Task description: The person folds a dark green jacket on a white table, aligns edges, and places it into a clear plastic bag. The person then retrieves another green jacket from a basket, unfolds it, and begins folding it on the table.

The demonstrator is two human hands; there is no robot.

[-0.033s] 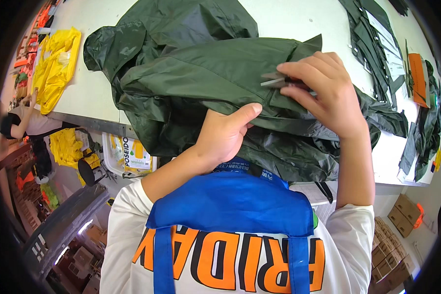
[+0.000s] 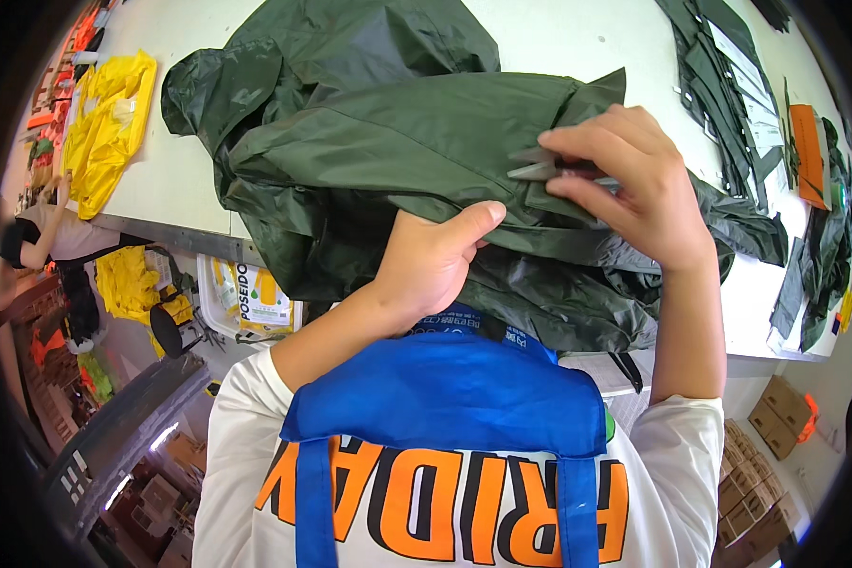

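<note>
A dark green garment (image 2: 379, 142) of shiny, coated-looking fabric lies bunched over the table in front of me. My left hand (image 2: 435, 260) pinches the garment's near fold, thumb on top and the other fingers mostly hidden under the cloth. In my right hand (image 2: 625, 175) is a pair of thread snips (image 2: 535, 168), held between thumb and fingers with the short metal blades pointing left. The blades are parted and lie just above the green fabric, near a seam. Whether they touch the cloth I cannot tell.
The white table (image 2: 577, 33) carries dark green strips (image 2: 719, 104) and an orange piece (image 2: 808, 156) at the right. A yellow garment (image 2: 109, 133) lies at the far left, beside another person (image 2: 52, 227). Below the table edge stands a white bin (image 2: 220, 317) with yellow packages.
My right hand and the snips have shifted very slightly to the right and down. My left hand keeps its hold on the garment.
</note>
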